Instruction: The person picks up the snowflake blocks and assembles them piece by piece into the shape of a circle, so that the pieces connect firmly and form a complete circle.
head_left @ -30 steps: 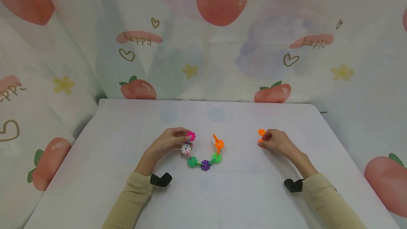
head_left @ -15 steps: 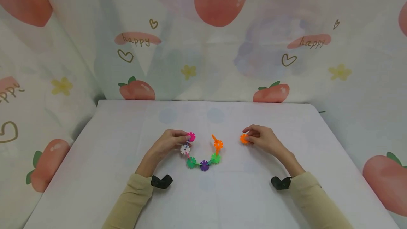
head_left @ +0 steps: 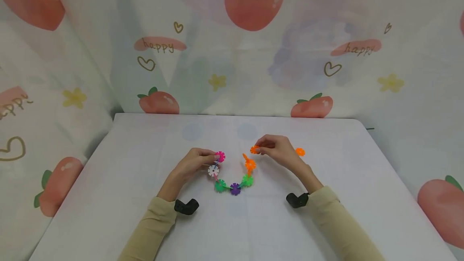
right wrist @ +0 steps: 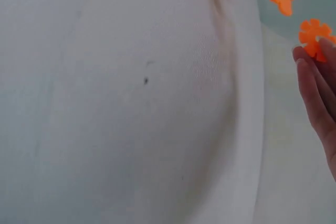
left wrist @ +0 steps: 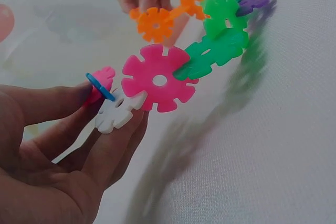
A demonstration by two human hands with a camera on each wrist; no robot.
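A curved chain of interlocked snowflake discs (head_left: pixel 235 189) runs in a U between the hands, pink, white, green, purple, light green and orange. My left hand (head_left: pixel 192 166) pinches its pink end; in the left wrist view the thumb lies by a small blue disc (left wrist: pixel 100 86) and the fingers are behind a white disc (left wrist: pixel 118 113). Between thumb and fingers of my right hand (head_left: pixel 280 150) is a single orange snowflake disc (right wrist: pixel 313 38). It is held just above and beside the chain's orange end (head_left: pixel 250 164), apart from it in the right wrist view.
Another orange disc (head_left: pixel 300 152) lies on the white-covered table (head_left: pixel 224 233), to the right beyond my right wrist. A patterned cloth (head_left: pixel 232 67) hangs behind the table's far edge and along the sides. Each wrist carries a black camera mount (head_left: pixel 186 207).
My right hand has picked up one orange disc at the right and carried it left to near the chain's orange end. The left hand has stayed almost in place, still holding the chain.
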